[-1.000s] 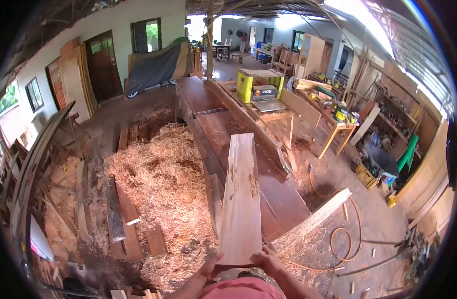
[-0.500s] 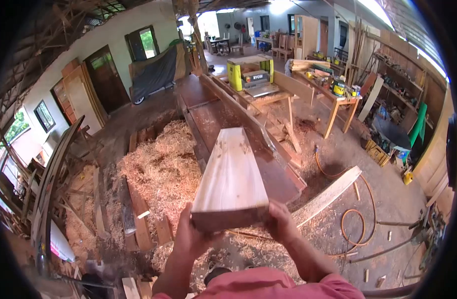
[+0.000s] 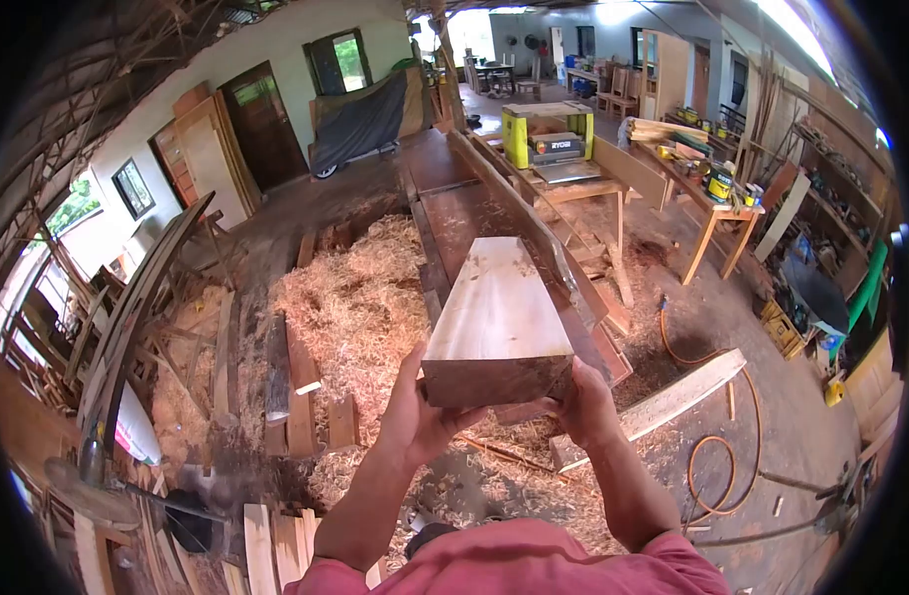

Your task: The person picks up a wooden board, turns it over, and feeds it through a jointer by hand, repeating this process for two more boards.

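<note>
A thick wooden plank (image 3: 496,307) points away from me, its pale smooth face up and its darker end grain toward my body. My left hand (image 3: 415,412) grips its near left corner, thumb along the side and fingers beneath. At the near right corner my right hand (image 3: 585,405) holds it the same way, the fingers partly hidden under the wood. The far part of the plank overlaps the long brown jointer table (image 3: 454,210) with its upright fence (image 3: 509,203) on the right.
Wood shavings (image 3: 360,307) heap up left of the machine. A green Ryobi planer (image 3: 549,139) stands on a wooden stand beyond. To the right, a rough board (image 3: 673,405) lies near an orange hose (image 3: 717,446). A workbench (image 3: 717,198) carries cans. Long dark boards (image 3: 142,307) rest at left.
The plank has risen slightly in view and its near end shows more, both hands still holding it. The view has turned left, so the room appears shifted right.
</note>
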Action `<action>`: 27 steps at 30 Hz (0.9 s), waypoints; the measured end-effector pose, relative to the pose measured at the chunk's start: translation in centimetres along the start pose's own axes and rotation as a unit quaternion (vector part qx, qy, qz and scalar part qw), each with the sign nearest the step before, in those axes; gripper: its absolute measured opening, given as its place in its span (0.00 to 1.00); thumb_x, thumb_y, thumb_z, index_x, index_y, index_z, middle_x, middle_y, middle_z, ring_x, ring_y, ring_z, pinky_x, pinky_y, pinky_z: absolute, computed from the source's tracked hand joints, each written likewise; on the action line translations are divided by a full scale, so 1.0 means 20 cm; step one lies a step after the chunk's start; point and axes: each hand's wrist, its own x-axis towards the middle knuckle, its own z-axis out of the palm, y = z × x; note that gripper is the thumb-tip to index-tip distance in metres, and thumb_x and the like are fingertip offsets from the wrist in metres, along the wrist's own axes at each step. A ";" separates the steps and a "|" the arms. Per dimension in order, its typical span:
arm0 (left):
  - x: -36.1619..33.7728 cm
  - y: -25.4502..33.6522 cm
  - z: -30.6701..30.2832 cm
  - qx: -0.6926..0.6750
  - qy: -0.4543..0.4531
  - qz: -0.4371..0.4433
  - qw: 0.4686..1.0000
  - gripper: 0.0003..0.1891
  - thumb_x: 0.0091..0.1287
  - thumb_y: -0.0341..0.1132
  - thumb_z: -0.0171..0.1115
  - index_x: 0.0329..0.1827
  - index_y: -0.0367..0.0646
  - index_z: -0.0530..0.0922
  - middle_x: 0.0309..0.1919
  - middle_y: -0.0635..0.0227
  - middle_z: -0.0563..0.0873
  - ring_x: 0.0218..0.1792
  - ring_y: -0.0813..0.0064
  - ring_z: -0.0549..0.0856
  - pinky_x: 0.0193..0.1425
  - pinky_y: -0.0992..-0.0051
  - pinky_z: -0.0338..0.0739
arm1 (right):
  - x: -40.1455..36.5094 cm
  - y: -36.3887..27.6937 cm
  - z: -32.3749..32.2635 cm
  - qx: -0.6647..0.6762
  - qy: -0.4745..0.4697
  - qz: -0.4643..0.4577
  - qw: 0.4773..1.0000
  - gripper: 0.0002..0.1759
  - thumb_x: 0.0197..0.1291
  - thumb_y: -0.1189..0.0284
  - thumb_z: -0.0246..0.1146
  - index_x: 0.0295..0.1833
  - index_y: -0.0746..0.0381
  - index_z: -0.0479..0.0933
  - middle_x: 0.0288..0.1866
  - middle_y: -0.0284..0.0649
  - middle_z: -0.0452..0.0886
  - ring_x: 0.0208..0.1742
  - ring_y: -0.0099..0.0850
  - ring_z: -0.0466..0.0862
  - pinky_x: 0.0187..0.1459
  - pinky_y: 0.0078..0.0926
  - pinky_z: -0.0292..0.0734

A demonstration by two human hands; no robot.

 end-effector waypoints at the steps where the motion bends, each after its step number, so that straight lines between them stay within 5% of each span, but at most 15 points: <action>1: 0.00 -0.02 -0.01 0.003 0.014 0.001 1.000 0.40 0.80 0.67 0.46 0.76 0.38 0.69 0.64 0.57 0.83 0.60 0.62 0.87 0.57 0.60 0.92 | 0.00 0.02 -0.01 0.004 -0.001 -0.001 1.000 0.33 0.76 0.47 0.56 0.73 0.60 0.75 0.63 0.36 0.86 0.60 0.31 0.88 0.51 0.33 0.87; 4: -0.01 -0.15 -0.08 -0.005 0.048 -0.004 0.999 0.39 0.80 0.65 0.46 0.77 0.39 0.69 0.64 0.55 0.84 0.59 0.58 0.88 0.58 0.55 0.92 | -0.02 0.15 -0.13 0.016 0.037 0.043 0.998 0.37 0.78 0.43 0.52 0.74 0.63 0.73 0.64 0.41 0.86 0.61 0.36 0.87 0.53 0.37 0.86; 6: -0.03 -0.31 -0.20 -0.035 0.091 -0.050 0.994 0.37 0.80 0.63 0.46 0.78 0.41 0.70 0.67 0.53 0.83 0.62 0.53 0.87 0.67 0.50 0.86 | -0.08 0.33 -0.27 0.018 0.083 0.095 0.992 0.40 0.79 0.41 0.48 0.75 0.66 0.71 0.64 0.45 0.85 0.62 0.40 0.86 0.55 0.40 0.85; 7: -0.02 -0.44 -0.34 -0.045 0.036 -0.060 0.997 0.37 0.80 0.63 0.46 0.78 0.41 0.70 0.67 0.52 0.83 0.63 0.52 0.86 0.70 0.47 0.83 | -0.13 0.44 -0.34 0.016 0.112 0.127 0.985 0.41 0.79 0.40 0.46 0.76 0.66 0.70 0.64 0.48 0.85 0.62 0.41 0.86 0.56 0.42 0.84; 9: 0.03 -0.80 -0.67 -0.142 0.057 -0.101 0.983 0.35 0.78 0.61 0.56 0.77 0.43 0.73 0.67 0.53 0.83 0.65 0.52 0.84 0.69 0.44 0.83 | -0.25 0.68 -0.50 -0.045 0.083 0.211 0.973 0.42 0.79 0.39 0.47 0.76 0.67 0.69 0.66 0.52 0.83 0.65 0.43 0.85 0.62 0.45 0.82; 10: 0.02 -0.91 -0.71 -0.136 0.136 -0.133 0.972 0.35 0.76 0.61 0.59 0.77 0.46 0.74 0.67 0.54 0.83 0.66 0.52 0.84 0.71 0.45 0.81 | -0.30 0.78 -0.54 -0.069 0.098 0.260 0.958 0.43 0.78 0.39 0.48 0.76 0.67 0.69 0.66 0.54 0.82 0.66 0.43 0.84 0.64 0.46 0.81; 13: 0.15 -1.44 -1.17 -0.164 0.170 -0.113 0.965 0.40 0.68 0.70 0.63 0.70 0.46 0.80 0.63 0.57 0.86 0.61 0.51 0.86 0.67 0.48 0.82 | -0.40 1.13 -0.66 -0.076 0.100 0.412 0.902 0.45 0.75 0.38 0.53 0.79 0.66 0.67 0.69 0.56 0.80 0.69 0.45 0.83 0.68 0.45 0.80; 15: 0.15 -1.62 -1.38 -0.236 0.226 -0.118 0.938 0.41 0.67 0.74 0.60 0.69 0.49 0.80 0.62 0.58 0.86 0.61 0.51 0.85 0.66 0.48 0.82 | -0.47 1.42 -0.82 0.065 0.101 0.487 0.865 0.41 0.77 0.43 0.55 0.80 0.64 0.67 0.73 0.51 0.78 0.69 0.48 0.82 0.70 0.49 0.77; 16: 0.11 -1.67 -1.45 -0.273 0.257 -0.123 0.919 0.42 0.66 0.76 0.59 0.69 0.50 0.80 0.61 0.59 0.85 0.60 0.52 0.85 0.65 0.48 0.82 | -0.46 1.15 -0.51 -0.048 0.127 0.431 0.892 0.38 0.76 0.46 0.58 0.78 0.63 0.69 0.73 0.49 0.78 0.69 0.45 0.82 0.70 0.48 0.77; 20: -0.10 -1.67 -1.40 -0.286 0.339 -0.073 0.893 0.40 0.67 0.79 0.54 0.64 0.55 0.81 0.59 0.63 0.82 0.60 0.55 0.82 0.70 0.54 0.76 | -0.53 1.51 -0.82 0.093 0.061 0.503 0.857 0.31 0.73 0.49 0.63 0.70 0.61 0.76 0.67 0.44 0.82 0.70 0.42 0.81 0.65 0.45 0.81; 23: -0.11 -1.89 -1.44 -0.237 0.244 -0.126 0.932 0.31 0.69 0.69 0.62 0.60 0.53 0.78 0.57 0.62 0.82 0.60 0.55 0.82 0.71 0.52 0.75 | -0.49 1.57 -0.87 -0.032 0.069 0.456 0.887 0.30 0.73 0.49 0.63 0.69 0.59 0.77 0.65 0.42 0.83 0.67 0.40 0.83 0.62 0.46 0.82; 26: 0.08 -2.05 -1.44 -0.083 0.265 -0.015 0.960 0.33 0.56 0.47 0.86 0.63 0.45 0.85 0.61 0.68 0.88 0.64 0.69 0.84 0.68 0.64 0.79 | -0.43 1.54 -0.86 -0.014 0.003 0.432 0.902 0.31 0.72 0.48 0.63 0.70 0.58 0.76 0.67 0.39 0.80 0.65 0.39 0.82 0.60 0.45 0.83; 27: -0.01 -1.86 -1.20 -0.110 0.345 -0.015 0.932 0.34 0.58 0.50 0.85 0.64 0.41 0.86 0.60 0.66 0.89 0.60 0.71 0.86 0.65 0.67 0.80 | -0.41 1.37 -0.71 0.000 0.006 0.442 0.897 0.32 0.71 0.47 0.64 0.71 0.56 0.75 0.68 0.39 0.80 0.64 0.39 0.82 0.59 0.45 0.83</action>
